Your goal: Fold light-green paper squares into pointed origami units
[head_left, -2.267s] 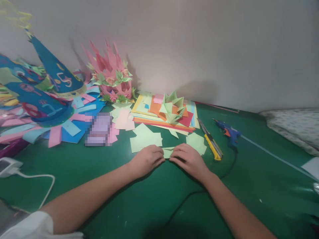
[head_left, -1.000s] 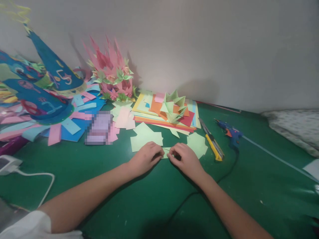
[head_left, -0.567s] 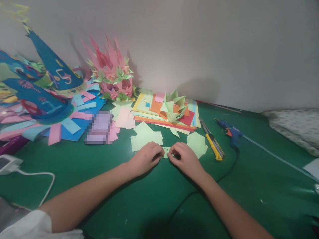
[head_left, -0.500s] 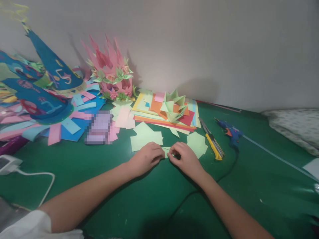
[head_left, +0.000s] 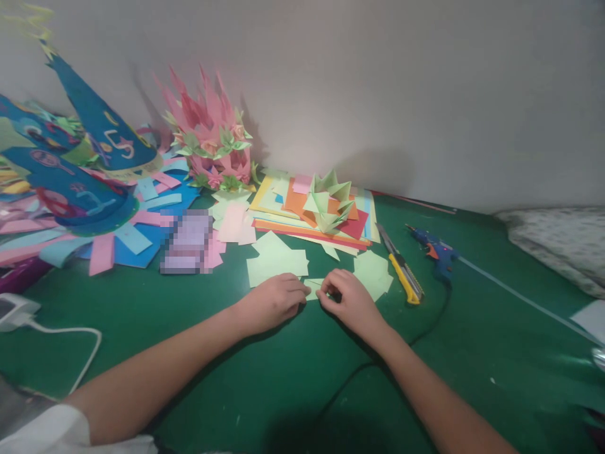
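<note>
Both hands meet over one small folded pale-green paper strip, which lies on the green table (head_left: 227,391) in front of the person. The left hand (head_left: 276,301) curls over the strip's left end, while the right hand (head_left: 347,293) brings thumb and fingertips to its right end. Only the strip's middle (head_left: 312,288) shows between them — whether either hand pinches it or merely presses it down, I cannot tell. Working from both ends probably keeps so slight a piece from sliding or springing open. Pale-green sheets (head_left: 278,263) lie just beyond the left hand and more green pieces (head_left: 373,274) beyond the right, presumably for easy reach. The yellow utility knife (head_left: 403,274) and the blue glue gun (head_left: 437,251) rest farther right — likely kept aside, the gun's nozzle pointing away from the forearm. A pointed green paper ring (head_left: 326,211) sits on the paper stack (head_left: 269,226).
</note>
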`<state>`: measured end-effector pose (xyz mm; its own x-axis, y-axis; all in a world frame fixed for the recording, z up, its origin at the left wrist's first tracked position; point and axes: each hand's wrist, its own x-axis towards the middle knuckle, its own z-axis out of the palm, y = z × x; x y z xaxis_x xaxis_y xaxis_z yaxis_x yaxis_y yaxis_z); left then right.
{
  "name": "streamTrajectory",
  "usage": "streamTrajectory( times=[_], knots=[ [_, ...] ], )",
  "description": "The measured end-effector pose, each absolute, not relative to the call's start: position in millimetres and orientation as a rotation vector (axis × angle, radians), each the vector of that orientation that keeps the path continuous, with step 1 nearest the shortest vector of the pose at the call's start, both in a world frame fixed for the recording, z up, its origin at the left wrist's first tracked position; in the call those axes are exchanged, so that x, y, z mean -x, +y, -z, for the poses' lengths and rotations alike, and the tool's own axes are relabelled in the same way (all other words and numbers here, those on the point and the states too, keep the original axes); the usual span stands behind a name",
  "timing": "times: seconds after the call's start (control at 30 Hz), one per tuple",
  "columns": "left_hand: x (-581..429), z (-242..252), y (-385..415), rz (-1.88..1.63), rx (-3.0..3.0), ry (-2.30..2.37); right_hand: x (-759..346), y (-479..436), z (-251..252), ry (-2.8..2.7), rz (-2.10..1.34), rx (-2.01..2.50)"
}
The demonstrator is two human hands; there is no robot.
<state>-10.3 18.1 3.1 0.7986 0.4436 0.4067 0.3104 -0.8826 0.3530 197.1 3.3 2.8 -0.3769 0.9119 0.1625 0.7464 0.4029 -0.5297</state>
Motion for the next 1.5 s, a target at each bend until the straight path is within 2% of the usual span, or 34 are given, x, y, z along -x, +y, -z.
streamTrajectory(
  times=[1.1, 1.5],
  knots=[
    [13.7, -10.2, 17.1, -0.577, -2.806, 0.529, -198.0, 4.0, -3.8, -2.236, -0.548, 1.412],
    [13.3, -14.2, 15.7, -0.579, -2.797, 0.546, -206.5, 3.6, -12.9, -2.203, -0.768, 1.388]
  ],
)
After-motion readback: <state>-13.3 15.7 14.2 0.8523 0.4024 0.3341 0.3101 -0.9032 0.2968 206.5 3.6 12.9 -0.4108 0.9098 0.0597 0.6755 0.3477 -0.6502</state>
